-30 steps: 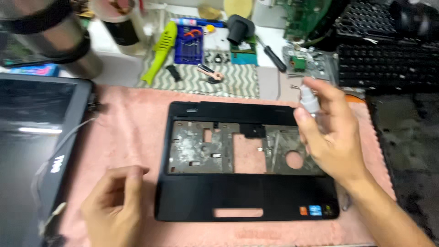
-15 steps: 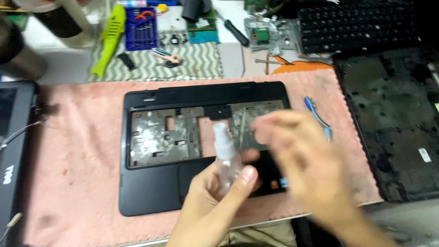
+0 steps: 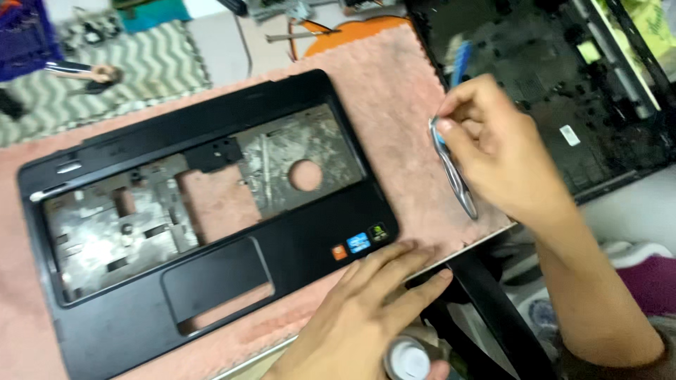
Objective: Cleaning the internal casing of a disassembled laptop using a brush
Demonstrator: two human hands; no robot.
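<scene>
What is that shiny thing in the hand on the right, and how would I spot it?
Start at the pink towel under the big black laptop cover. At the towel's right edge the right hand pinches metal tweezers in its fingers. They are thin, silvery and curved, unlike the flat black parts nearby.

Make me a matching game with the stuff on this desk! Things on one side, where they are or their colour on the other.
Things:
1. tweezers
2. laptop palm-rest frame
3. small bottle
4. fuzzy cloth

Clues:
A. pink, spread over the desk
B. pinched in the right hand
C. black, lying flat on the cloth
D. by the left hand, at the picture's bottom edge

Pairs: 1-B, 2-C, 3-D, 4-A
</scene>
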